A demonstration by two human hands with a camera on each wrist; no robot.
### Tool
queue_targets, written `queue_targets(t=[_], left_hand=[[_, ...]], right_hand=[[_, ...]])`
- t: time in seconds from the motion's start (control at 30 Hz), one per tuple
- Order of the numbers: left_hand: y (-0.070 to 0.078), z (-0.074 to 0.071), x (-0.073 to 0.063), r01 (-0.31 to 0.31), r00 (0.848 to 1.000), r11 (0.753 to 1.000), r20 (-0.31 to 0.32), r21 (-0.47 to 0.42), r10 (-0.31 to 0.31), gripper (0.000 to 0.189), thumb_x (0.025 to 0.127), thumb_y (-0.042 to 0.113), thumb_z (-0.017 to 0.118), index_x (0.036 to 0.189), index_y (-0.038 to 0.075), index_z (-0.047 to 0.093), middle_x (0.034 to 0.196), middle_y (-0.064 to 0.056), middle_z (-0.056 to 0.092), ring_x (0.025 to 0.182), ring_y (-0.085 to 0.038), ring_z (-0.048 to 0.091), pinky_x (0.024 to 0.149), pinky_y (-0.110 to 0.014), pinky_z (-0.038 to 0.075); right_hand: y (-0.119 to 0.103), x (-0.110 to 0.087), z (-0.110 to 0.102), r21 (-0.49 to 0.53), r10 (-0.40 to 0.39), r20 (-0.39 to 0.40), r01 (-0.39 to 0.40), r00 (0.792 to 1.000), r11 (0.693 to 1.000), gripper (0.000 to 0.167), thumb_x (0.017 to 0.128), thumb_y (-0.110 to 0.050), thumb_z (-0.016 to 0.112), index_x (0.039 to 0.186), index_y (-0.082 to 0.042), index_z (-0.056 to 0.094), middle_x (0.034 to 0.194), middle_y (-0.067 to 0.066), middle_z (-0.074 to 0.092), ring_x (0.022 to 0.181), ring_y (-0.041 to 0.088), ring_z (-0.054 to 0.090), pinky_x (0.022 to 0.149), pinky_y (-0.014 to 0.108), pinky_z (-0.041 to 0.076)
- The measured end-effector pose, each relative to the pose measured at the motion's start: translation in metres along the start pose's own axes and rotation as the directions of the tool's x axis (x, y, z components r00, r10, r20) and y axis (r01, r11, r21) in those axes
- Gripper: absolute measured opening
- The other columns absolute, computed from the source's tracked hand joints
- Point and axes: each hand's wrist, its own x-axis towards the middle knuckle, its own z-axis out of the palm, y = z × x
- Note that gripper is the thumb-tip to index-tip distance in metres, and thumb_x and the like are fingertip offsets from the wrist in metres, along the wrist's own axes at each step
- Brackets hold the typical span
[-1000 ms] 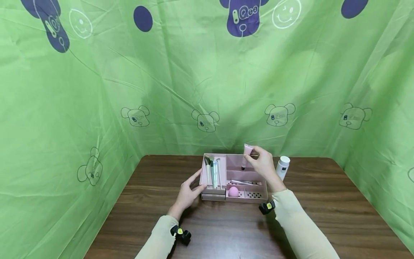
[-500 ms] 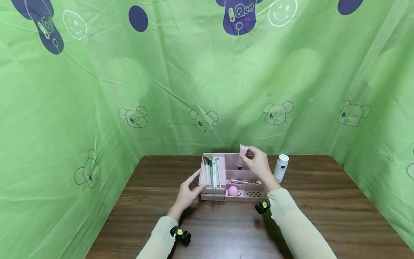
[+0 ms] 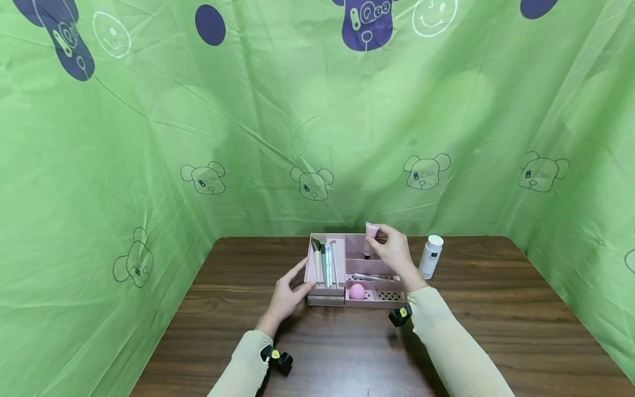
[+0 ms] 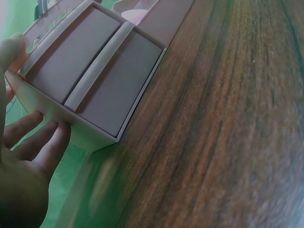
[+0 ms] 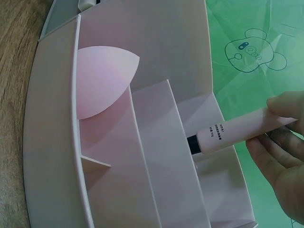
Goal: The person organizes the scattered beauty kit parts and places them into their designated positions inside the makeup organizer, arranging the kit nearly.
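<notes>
A pink makeup organizer [image 3: 326, 301] stands at the back of the table, with two drawers [image 4: 121, 80] at its front left. My left hand [image 3: 285, 298] holds its left side, thumb at the top edge and fingers against the side wall. In my right hand [image 3: 394, 251], thumb and fingers pinch a pale pink squeeze tube [image 5: 237, 128] by its flat end. The tube's black cap points down, just over the back right compartment. A pink makeup sponge [image 5: 104, 80] sits in the front compartment. Several makeup brushes [image 3: 324, 264] lie in the left top tray.
To the right of the organizer stands a white bottle [image 3: 430, 258]. Slim silver sticks [image 3: 374, 277] lie in the middle compartment. Behind the wooden table [image 3: 342, 353] hangs a green printed curtain [image 3: 268, 138].
My right hand has moved slightly left with the squeeze tube, keeping it above the back compartment. My left hand stays on the organizer. The head view has shifted a little.
</notes>
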Motion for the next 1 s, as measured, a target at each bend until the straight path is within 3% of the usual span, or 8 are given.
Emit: queue_targets(t=[0.73, 1.0], left_hand=[[-0.002, -0.001, -0.001, -0.015, 1.000, 1.000, -0.010, 0.011, 0.015, 0.066, 0.091, 0.017, 0.071, 0.148, 0.005, 0.040, 0.147, -0.018, 0.045, 0.132, -0.035, 0.047, 0.105, -0.045, 0.047], [-0.001, 0.000, 0.000, -0.008, 1.000, 1.000, -0.008, -0.007, 0.008, 0.066, 0.091, 0.017, 0.071, 0.148, 0.006, 0.040, 0.145, -0.019, 0.048, 0.131, -0.036, 0.047, 0.106, -0.049, 0.045]], right_hand=[[0.010, -0.004, 0.005, -0.024, 0.034, 0.033, -0.033, 0.999, 0.999, 0.028, 0.084, -0.024, 0.076, 0.107, -0.009, 0.071, 0.101, 0.013, 0.074, 0.097, 0.035, 0.068, 0.091, 0.050, 0.053], [0.013, -0.005, 0.009, -0.046, 0.029, 0.035, -0.027, 0.999, 0.999, 0.032, 0.083, -0.025, 0.077, 0.110, -0.008, 0.071, 0.098, 0.016, 0.074, 0.093, 0.036, 0.068, 0.087, 0.051, 0.055]])
